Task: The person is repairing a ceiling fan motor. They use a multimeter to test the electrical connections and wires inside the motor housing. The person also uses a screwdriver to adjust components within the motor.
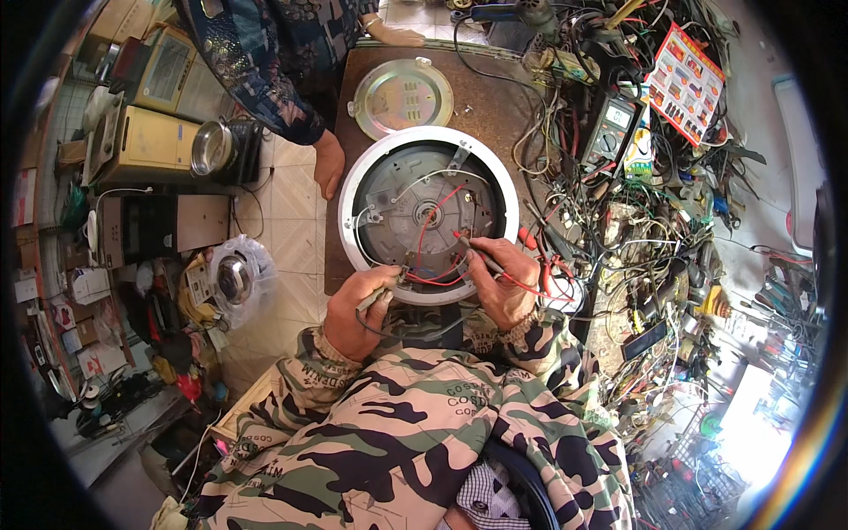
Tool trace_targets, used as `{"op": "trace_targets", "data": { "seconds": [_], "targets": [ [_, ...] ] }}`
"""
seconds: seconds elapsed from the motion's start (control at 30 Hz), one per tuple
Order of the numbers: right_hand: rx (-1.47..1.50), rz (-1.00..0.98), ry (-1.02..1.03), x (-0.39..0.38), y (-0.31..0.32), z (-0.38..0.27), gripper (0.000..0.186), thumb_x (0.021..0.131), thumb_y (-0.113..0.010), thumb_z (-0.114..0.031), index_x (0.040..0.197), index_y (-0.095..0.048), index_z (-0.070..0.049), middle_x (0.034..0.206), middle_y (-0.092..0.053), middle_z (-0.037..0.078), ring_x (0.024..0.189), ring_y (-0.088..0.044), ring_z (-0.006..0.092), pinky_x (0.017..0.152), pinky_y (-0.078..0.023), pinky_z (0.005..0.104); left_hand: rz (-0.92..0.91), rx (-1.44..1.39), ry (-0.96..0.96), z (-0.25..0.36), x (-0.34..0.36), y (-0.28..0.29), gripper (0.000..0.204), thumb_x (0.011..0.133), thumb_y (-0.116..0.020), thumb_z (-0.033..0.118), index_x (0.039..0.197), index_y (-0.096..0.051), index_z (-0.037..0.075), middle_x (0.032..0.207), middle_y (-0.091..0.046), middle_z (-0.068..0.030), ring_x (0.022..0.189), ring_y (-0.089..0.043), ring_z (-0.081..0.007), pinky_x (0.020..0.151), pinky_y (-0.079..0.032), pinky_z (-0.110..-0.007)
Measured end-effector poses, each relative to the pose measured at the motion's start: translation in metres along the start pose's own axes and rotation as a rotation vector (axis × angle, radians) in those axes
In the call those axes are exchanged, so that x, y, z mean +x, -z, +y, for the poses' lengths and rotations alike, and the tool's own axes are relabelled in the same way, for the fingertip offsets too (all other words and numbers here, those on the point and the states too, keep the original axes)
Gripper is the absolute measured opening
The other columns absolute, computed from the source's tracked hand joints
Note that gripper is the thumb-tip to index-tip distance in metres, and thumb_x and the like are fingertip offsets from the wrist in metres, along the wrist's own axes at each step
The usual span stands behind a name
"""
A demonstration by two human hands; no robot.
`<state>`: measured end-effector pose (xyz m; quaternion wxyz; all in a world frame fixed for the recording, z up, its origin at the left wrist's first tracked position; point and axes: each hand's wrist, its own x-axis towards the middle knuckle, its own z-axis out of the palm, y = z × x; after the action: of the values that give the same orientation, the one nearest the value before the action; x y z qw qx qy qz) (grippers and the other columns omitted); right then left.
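Observation:
In front of me, a round appliance housing with a white rim lies with its inside facing up, showing a dark interior with red and white wires. My right hand pinches a red test probe, its tip pointing into the housing. At the near left rim, my left hand is closed around a second probe with a dark lead; its tip is among the wires, and I cannot tell what it touches. A multimeter with a lit display stands to the right.
A round metal cover plate lies beyond the housing on the brown table. Another person's hand is by the table's left edge, the other at its far edge. Tangled cables and red-handled pliers crowd the right.

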<state>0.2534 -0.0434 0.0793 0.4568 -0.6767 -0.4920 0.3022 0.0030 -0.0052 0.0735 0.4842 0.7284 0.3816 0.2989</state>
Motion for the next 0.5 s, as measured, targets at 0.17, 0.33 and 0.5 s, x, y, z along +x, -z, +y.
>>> {"op": "trace_targets", "data": {
  "seconds": [0.17,0.33,0.5],
  "targets": [
    [-0.085,0.001,0.091,0.005,-0.011,0.006,0.021,0.086,-0.075,-0.005,0.106,-0.074,0.001,0.093,-0.073,0.018,0.082,-0.073,0.0331,0.072,-0.058,0.0376,0.01,0.146,-0.033,0.008,0.004,0.003,0.021,0.1,-0.063,0.013,0.116,-0.063,-0.001,0.116,-0.069,-0.0219,0.105,-0.069,-0.0403,0.09,-0.056,-0.044],
    [-0.201,0.078,0.153,0.01,-0.028,0.021,0.016,0.084,-0.075,-0.009,0.1,-0.073,-0.006,0.086,-0.069,0.014,0.076,-0.071,0.0353,0.064,-0.057,0.0413,0.003,0.188,-0.125,0.008,0.015,0.003,0.019,0.098,-0.062,0.01,0.114,-0.064,0.0,0.113,-0.07,-0.0219,0.101,-0.069,-0.0405,0.088,-0.056,-0.045],
    [-0.36,0.017,0.215,0.008,-0.037,0.024,0.017,0.085,-0.073,-0.015,0.101,-0.067,-0.01,0.083,-0.061,0.012,0.07,-0.067,0.037,0.059,-0.054,0.0456,0.027,0.173,-0.087,0.01,0.005,0.003,0.017,0.097,-0.06,0.008,0.11,-0.064,-0.002,0.111,-0.07,-0.0235,0.102,-0.068,-0.0432,0.092,-0.054,-0.047]
  ]
}}
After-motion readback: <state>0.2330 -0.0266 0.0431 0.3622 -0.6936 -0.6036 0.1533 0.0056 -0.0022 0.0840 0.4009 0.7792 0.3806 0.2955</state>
